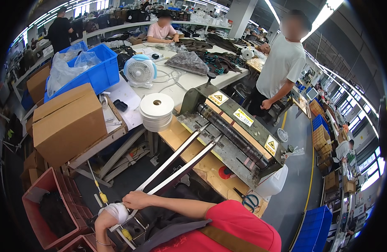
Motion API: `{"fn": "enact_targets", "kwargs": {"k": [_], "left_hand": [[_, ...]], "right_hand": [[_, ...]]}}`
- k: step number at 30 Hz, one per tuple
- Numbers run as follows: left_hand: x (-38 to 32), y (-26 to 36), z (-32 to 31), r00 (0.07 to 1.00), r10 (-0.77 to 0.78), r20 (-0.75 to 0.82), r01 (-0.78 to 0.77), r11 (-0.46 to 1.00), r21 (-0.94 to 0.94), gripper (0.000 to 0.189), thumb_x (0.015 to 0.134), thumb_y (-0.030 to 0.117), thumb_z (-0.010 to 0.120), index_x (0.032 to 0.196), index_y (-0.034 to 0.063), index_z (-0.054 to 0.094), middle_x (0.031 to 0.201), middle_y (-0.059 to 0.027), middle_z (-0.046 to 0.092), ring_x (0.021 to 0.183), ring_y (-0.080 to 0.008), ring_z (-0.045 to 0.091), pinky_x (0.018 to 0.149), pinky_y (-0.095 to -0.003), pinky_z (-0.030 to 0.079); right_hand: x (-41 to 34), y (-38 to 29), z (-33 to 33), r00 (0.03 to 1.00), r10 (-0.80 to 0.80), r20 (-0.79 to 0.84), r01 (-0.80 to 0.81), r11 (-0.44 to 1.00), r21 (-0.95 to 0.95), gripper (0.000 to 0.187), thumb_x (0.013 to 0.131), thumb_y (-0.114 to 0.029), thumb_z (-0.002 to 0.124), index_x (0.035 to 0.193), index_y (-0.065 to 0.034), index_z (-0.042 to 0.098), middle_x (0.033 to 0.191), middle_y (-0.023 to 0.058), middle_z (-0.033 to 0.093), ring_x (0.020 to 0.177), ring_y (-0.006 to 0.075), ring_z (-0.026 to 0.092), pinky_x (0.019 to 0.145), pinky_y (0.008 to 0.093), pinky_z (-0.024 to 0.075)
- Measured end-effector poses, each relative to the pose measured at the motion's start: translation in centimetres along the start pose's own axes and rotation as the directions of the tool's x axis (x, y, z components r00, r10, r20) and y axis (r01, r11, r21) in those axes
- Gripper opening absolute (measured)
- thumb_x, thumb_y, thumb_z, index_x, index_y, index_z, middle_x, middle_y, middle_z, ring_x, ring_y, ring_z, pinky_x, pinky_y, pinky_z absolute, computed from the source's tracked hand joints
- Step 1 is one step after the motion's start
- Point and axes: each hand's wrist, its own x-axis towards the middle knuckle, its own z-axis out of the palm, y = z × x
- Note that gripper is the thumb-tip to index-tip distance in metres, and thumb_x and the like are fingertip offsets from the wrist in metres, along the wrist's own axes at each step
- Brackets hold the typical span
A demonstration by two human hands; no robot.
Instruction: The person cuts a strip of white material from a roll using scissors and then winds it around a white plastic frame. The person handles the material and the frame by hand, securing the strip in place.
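Note:
Two long white strips with dark edges (171,165) stretch from the metal roller machine (234,135) down to my hands. My right hand (137,200) reaches across my body and grips the strips near their lower ends. Beside it, just below and to the left, is my left hand (113,215), with a white covering around it and a bracelet at the wrist. Its fingers are hidden, so its hold is unclear. The strips' upper ends lie at the machine's dark roller (234,134). A stack of white tape rolls (157,111) stands left of the machine.
Scissors (250,201) and a red disc (225,172) lie on the wooden bench. A cardboard box (70,126), a blue crate (95,67) and a small fan (139,71) are left. Red bins (54,208) stand by my left arm. A person (281,66) stands behind the machine.

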Motion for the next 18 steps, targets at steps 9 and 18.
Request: {"fn": "enact_targets", "kwargs": {"k": [9, 18], "left_hand": [[0.5, -1.1, 2.2, 0.873, -0.018, -0.487, 0.073, 0.993, 0.095, 0.017, 0.073, 0.013, 0.055, 0.086, 0.0029, 0.059, 0.084, -0.0156, 0.06, 0.077, -0.0311, 0.057, 0.067, -0.0374, 0.044], [1.9, -2.0, 3.7, 0.743, -0.119, -0.659, 0.074, 0.993, -0.096, 0.027, 0.074, 0.008, 0.055, 0.1, 0.0004, 0.055, 0.096, -0.0154, 0.056, 0.088, -0.0298, 0.052, 0.08, -0.0356, 0.04]], "right_hand": [[-0.4, -1.1, -1.1, 0.996, 0.029, -0.087, -0.019, 0.993, 0.113, 0.025, 0.082, -0.025, 0.046, 0.078, -0.002, 0.055, 0.068, 0.0189, 0.058, 0.069, 0.0372, 0.057, 0.063, 0.0459, 0.0426], [-0.4, -0.7, -0.1, 0.977, -0.048, -0.208, 0.026, 0.994, -0.105, 0.023, 0.084, -0.023, 0.044, 0.077, -0.0015, 0.05, 0.063, 0.02, 0.055, 0.064, 0.0398, 0.054, 0.064, 0.0477, 0.0417]]}}
